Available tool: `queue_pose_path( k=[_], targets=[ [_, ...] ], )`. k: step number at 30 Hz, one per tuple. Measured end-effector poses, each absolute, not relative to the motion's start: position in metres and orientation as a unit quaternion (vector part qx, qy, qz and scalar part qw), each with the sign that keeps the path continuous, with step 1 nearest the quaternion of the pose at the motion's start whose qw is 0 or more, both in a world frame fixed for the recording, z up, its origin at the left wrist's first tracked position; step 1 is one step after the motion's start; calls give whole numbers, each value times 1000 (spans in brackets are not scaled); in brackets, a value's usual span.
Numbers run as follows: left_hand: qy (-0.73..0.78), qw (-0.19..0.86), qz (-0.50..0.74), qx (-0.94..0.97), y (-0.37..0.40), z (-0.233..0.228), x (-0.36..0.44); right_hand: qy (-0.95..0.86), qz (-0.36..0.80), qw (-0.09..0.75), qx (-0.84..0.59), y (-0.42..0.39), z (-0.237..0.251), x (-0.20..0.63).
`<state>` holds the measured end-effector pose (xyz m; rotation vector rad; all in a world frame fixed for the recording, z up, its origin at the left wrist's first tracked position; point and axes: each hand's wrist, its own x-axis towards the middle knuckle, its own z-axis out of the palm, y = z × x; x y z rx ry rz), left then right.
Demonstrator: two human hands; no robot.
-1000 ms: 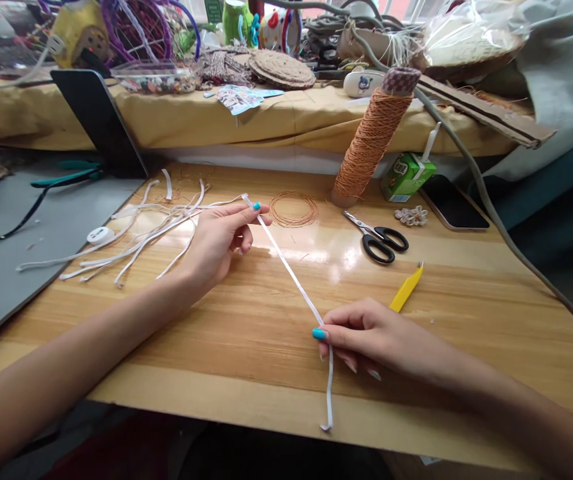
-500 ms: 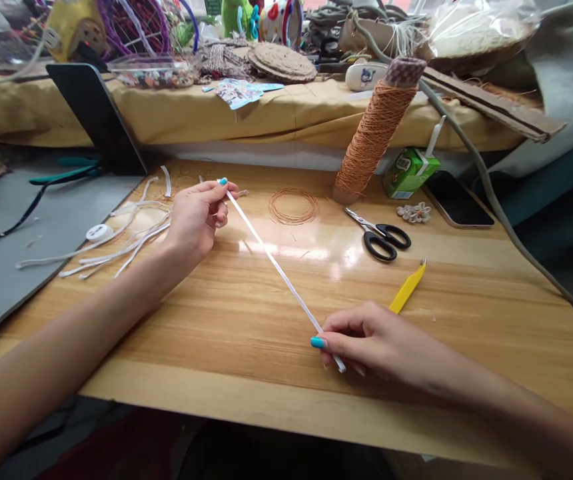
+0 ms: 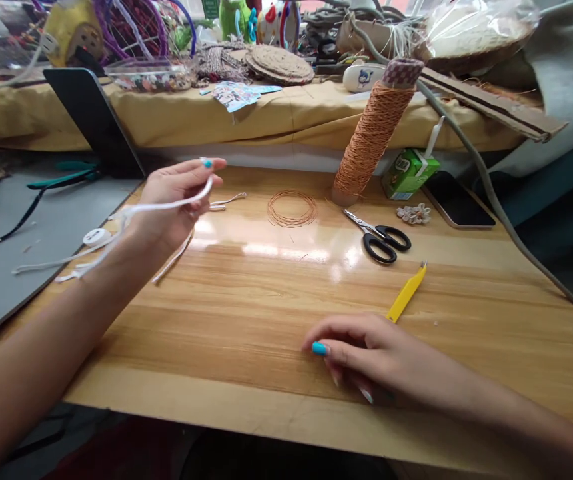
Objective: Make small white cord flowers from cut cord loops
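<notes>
The left hand, raised in the left-centre of the frame, pinches a thin white strip between thumb and fingertips; the strip bows out to the left of the hand, and its far end is lost among the loose white strips lying at the left edge of the worktop, so where it ends cannot be made out. The right hand rests low in the centre of the frame, fingers curled down onto the glossy wood-grain surface and holding nothing, well apart from the strip. Just beyond its knuckles lies a flat yellow plastic tool, partly hidden by the hand at its near end. Farther up sit black-handled scissors, a flat coil of thin coppery wire, and a tall cone of orange cord with a ribbed, wound texture. To the right are a small green drink carton and a dark phone. Along the top of the frame, a yellow-draped shelf carries a clutter too tangled to sort out.
</notes>
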<state>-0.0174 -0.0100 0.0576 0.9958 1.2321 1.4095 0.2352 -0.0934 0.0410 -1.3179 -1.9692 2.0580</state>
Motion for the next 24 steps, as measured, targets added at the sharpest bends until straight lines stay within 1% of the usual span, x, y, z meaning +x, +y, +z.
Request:
queue_pose_path(
  k=[3,8,12,15,17,21,24],
  targets=[
    [497,536,528,433,-28,55,14,-572,693,53,-436,-93,37,234],
    [448,619,431,480,-56,35,43,-519,733,125,-421,-94,31,230],
    [442,657,390,469,-72,23,56,-546,732,125,-389,-94,29,226],
    [434,678,379,457,-77,21,62,-568,710,99,-404,-96,28,222],
    [434,687,367,454,-80,21,65,-579,693,97,-419,-98,28,220],
    [435,698,332,462,-82,23,69,-581,673,140,-436,-101,29,215],
    [432,690,336,474,-82,24,69,-563,681,163,-439,-99,28,215]
  ],
)
